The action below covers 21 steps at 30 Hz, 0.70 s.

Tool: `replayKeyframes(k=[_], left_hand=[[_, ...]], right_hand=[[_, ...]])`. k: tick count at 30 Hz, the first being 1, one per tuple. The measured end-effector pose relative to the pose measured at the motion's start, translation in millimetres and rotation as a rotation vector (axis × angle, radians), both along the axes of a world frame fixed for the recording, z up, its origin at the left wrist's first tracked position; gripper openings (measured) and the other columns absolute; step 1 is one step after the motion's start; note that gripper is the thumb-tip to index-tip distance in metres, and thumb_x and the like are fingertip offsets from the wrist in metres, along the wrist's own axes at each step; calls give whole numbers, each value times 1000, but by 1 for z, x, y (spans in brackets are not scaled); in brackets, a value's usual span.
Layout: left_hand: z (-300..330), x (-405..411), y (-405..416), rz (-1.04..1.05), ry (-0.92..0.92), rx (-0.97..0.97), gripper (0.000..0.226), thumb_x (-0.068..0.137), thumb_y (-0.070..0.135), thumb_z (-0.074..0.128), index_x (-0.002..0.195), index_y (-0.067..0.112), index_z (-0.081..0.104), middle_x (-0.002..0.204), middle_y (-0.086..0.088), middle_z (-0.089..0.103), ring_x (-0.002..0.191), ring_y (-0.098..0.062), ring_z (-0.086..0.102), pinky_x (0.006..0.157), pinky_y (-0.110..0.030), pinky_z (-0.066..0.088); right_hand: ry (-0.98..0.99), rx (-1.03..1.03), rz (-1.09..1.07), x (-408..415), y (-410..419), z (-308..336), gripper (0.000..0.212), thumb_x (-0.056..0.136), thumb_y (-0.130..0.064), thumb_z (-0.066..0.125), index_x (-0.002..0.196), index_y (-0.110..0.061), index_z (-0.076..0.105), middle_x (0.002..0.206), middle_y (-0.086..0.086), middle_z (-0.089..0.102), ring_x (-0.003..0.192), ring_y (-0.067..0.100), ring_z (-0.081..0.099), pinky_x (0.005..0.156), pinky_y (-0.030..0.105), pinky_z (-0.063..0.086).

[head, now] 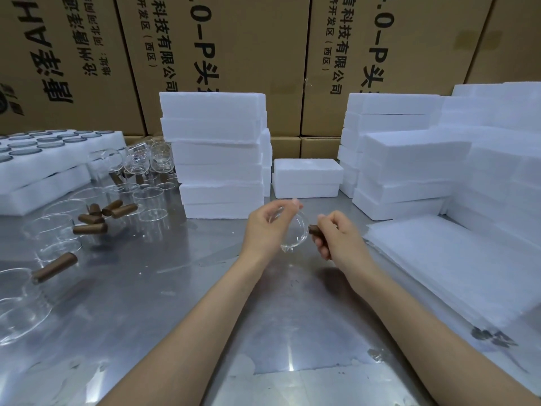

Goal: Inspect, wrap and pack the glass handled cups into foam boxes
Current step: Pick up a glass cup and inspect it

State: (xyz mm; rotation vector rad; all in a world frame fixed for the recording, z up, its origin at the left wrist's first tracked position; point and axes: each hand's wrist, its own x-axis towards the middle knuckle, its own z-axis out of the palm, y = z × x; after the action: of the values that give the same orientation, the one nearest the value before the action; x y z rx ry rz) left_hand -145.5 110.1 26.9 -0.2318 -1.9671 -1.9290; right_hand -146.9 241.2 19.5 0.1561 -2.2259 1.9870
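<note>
One glass cup in your hands above the table, mid-front | left hand fingers curled round its rim, right hand fingers gripping its brown handle | bare steel towards you; foam boxes stacked behind, foam sheets right | seven loose handles left | cartons read "有限公司".

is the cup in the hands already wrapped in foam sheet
No, the glass cup is bare between the left hand and the right hand, and the foam sheets lie flat at the right.
</note>
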Motion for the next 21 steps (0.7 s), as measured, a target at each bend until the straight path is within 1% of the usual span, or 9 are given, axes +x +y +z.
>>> replayKeyframes(k=[2, 4, 6, 9, 11, 13, 16, 18, 21], left_hand=[[4, 0, -2, -50, -75, 50, 22, 94, 32, 57, 81, 32, 74, 83, 22, 70, 84, -1, 63, 72, -8, 45], [7, 1, -6, -145, -132, 80, 20, 96, 32, 54, 95, 29, 74, 95, 14, 71, 90, -8, 63, 74, -10, 47], [11, 3, -11, -278, -188, 113, 21, 97, 27, 52, 106, 24, 71, 109, 7, 68, 99, -12, 62, 81, -14, 48], [14, 5, -16, -450, -222, 176, 25, 97, 16, 47, 115, 20, 63, 120, 3, 63, 111, -16, 58, 95, -20, 47], [14, 6, -20, -544, -213, 194, 31, 90, 13, 55, 120, 19, 60, 127, 1, 60, 117, -16, 55, 103, -23, 43], [13, 6, -23, -623, -208, 186, 46, 80, 7, 65, 124, 20, 58, 130, 4, 59, 121, -12, 54, 103, -21, 43], [8, 5, -24, -651, -205, 140, 60, 74, 6, 66, 130, 24, 56, 138, 5, 53, 127, -13, 51, 103, -25, 42], [5, 3, -23, -625, -200, 107, 61, 71, 6, 69, 126, 29, 58, 137, 6, 52, 128, -14, 50, 104, -28, 41], [0, 1, -20, -556, -181, 60, 62, 67, 9, 75, 122, 32, 60, 131, 7, 55, 124, -14, 53, 95, -27, 45]], right_hand=[[-18, -3, -21, -1, 2, 1, 25, 96, -23, 44, 72, -17, 37, 49, -8, 52, 36, 4, 38, 42, 17, 33], [-44, -31, -44, -3, 6, 2, 24, 95, -23, 44, 73, -16, 38, 49, -6, 51, 36, 5, 36, 46, 21, 33], [-83, -77, -61, -4, 10, 3, 21, 94, -22, 43, 74, -16, 39, 50, -5, 49, 36, 6, 34, 48, 23, 33], [-114, -136, -72, -5, 14, 4, 18, 93, -20, 43, 76, -16, 39, 49, -5, 47, 36, 7, 32, 48, 24, 32], [-114, -167, -68, -4, 16, 5, 17, 93, -18, 42, 76, -15, 39, 46, -6, 46, 36, 7, 31, 47, 23, 31], [-114, -195, -62, -4, 16, 5, 17, 93, -16, 41, 75, -15, 39, 45, -7, 45, 36, 7, 30, 45, 22, 31], [-118, -200, -55, -4, 17, 6, 15, 92, -15, 40, 77, -15, 40, 45, -7, 43, 36, 6, 29, 43, 21, 30], [-113, -185, -55, -4, 16, 5, 13, 92, -16, 40, 79, -14, 40, 45, -7, 44, 36, 6, 29, 43, 20, 31], [-101, -148, -67, -4, 15, 3, 12, 92, -18, 41, 81, -14, 41, 45, -8, 45, 36, 7, 31, 47, 22, 32]])
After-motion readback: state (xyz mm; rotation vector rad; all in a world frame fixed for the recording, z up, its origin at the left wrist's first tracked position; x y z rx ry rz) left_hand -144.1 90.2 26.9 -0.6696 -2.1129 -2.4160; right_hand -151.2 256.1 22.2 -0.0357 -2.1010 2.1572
